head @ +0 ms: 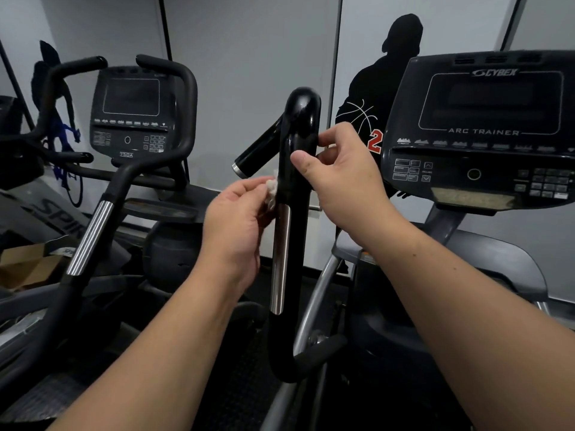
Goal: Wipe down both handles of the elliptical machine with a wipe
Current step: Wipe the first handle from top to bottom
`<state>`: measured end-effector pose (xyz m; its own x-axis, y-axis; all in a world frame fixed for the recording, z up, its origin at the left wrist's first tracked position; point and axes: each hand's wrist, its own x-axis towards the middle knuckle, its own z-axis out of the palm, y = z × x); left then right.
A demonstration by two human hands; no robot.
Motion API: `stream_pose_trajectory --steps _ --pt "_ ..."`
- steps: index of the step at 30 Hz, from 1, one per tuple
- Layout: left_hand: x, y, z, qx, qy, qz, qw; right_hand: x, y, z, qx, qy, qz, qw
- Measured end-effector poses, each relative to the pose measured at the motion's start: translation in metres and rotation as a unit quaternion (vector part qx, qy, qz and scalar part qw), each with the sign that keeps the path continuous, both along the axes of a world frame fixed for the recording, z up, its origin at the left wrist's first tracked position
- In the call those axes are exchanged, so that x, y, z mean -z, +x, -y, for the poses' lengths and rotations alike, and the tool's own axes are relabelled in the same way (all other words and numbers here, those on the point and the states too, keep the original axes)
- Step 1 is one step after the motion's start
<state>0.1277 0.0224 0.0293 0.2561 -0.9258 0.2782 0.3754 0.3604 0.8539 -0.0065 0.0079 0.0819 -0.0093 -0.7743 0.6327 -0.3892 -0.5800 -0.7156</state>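
Note:
A glossy black upright handle [299,126] of the elliptical machine stands in the middle, with a chrome strip [280,259] down its front and a short side grip [256,152] branching left. My left hand [236,222] pinches a crumpled white wipe [271,189] against the handle's left side, just above the chrome strip. My right hand [342,172] holds the upper handle from the right, thumb across the front and fingers curled behind it.
The machine's console [485,132], marked Arc Trainer, sits at the right. A second machine with a console [130,116] and black handlebars [90,231] stands at the left. A cardboard box [25,265] lies on the floor at far left. A white wall is behind.

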Motion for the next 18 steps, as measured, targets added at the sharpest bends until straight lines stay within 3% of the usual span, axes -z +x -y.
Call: stream_pose_trajectory --steps 4,6,11,15,18 --pt "0.014 -0.007 -0.013 -0.044 -0.004 0.073 0.996 0.006 0.002 0.001 0.003 -0.02 0.007 1.0" --pt "0.012 -0.005 -0.013 -0.099 -0.056 0.11 0.987 0.008 0.003 0.002 0.002 -0.022 0.011 1.0" --pt "0.023 -0.009 -0.02 -0.243 -0.212 0.351 0.879 0.01 0.003 0.005 0.005 -0.02 0.022 1.0" --pt "0.02 -0.011 -0.018 -0.273 -0.24 0.384 0.849 0.01 0.003 0.003 0.012 -0.021 0.015 1.0" --pt "0.009 -0.01 -0.01 -0.296 -0.265 0.438 0.807 0.01 0.004 0.003 0.014 -0.018 0.015 1.0"
